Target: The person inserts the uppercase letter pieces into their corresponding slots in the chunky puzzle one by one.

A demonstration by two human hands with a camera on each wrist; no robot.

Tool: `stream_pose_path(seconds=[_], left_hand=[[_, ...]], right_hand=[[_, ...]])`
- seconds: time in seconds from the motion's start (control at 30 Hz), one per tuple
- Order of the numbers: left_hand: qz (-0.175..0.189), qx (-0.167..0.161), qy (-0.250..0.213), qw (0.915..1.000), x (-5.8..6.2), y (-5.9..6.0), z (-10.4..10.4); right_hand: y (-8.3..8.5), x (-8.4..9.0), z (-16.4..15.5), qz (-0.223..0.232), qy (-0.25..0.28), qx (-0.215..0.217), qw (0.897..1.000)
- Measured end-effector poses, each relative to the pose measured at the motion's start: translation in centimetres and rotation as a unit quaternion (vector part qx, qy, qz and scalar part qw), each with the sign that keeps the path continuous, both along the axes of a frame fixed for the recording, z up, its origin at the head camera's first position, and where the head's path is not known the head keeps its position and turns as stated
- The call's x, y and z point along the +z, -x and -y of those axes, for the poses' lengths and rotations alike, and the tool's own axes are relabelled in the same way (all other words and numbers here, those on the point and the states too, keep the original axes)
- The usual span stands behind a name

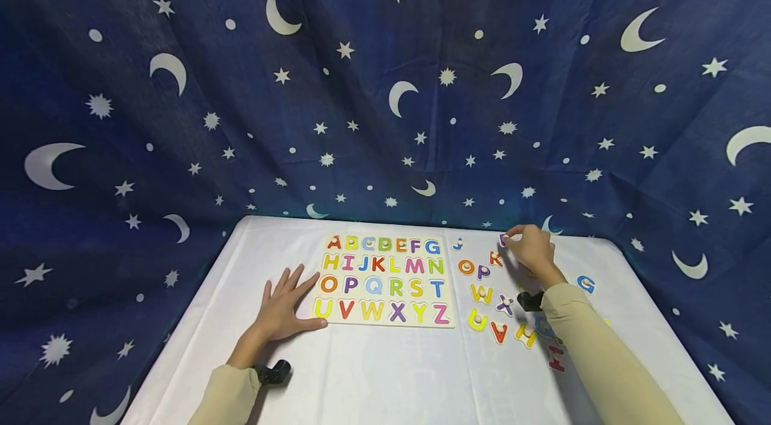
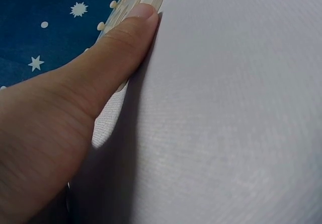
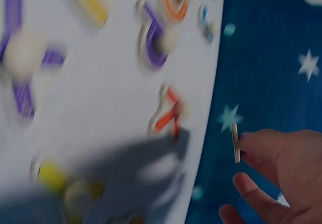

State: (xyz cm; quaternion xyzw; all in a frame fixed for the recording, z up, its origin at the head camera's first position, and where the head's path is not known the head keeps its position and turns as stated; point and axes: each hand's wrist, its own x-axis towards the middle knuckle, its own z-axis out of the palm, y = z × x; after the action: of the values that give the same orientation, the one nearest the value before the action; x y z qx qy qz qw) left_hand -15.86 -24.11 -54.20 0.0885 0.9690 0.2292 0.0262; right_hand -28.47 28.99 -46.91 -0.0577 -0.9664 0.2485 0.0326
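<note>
Left hand (image 1: 283, 308): flat on the white tablecloth (image 1: 373, 371), fingers spread, holding nothing; thumb against the near left edge of the alphabet puzzle board (image 1: 385, 280).

Right hand (image 1: 530, 249): farther off, pinching a letter piece (image 1: 503, 239) beyond the loose letters (image 1: 482, 293). The right wrist view shows the piece edge-on (image 3: 235, 142), lifted.

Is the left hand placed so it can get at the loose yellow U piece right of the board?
Probably not: the left hand lies flat at the board's left edge, the yellow U beyond its far side.
</note>
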Motion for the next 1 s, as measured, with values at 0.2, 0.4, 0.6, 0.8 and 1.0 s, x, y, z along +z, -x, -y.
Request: stream_pose_path(seconds=[0.2,0.4,0.6,0.8,1.0], left_hand=[[0.000,0.001,0.003,1.0000,0.0,0.0,0.2],[-0.002,-0.001,0.002,1.0000,0.2,-0.2,0.1],[0.001,-0.002,-0.001,1.0000,0.1,-0.2,0.0],[0.002,-0.002,-0.001,1.0000,0.1,-0.1,0.0],[0.002,-0.002,0.001,1.0000,0.0,0.0,0.1]], right_hand=[[0.5,0.2,4.2,-0.021,0.021,0.033,0.999],[0.8,-0.2,8.6,-0.020,0.037,0.056,0.998],[1.1,-1.4,12.8,-0.018,0.048,0.063,0.997],[1.4,-2.9,15.8,-0.007,0.045,0.080,0.996],[1.6,-4.2,17.1,-0.023,0.041,0.086,0.995]])
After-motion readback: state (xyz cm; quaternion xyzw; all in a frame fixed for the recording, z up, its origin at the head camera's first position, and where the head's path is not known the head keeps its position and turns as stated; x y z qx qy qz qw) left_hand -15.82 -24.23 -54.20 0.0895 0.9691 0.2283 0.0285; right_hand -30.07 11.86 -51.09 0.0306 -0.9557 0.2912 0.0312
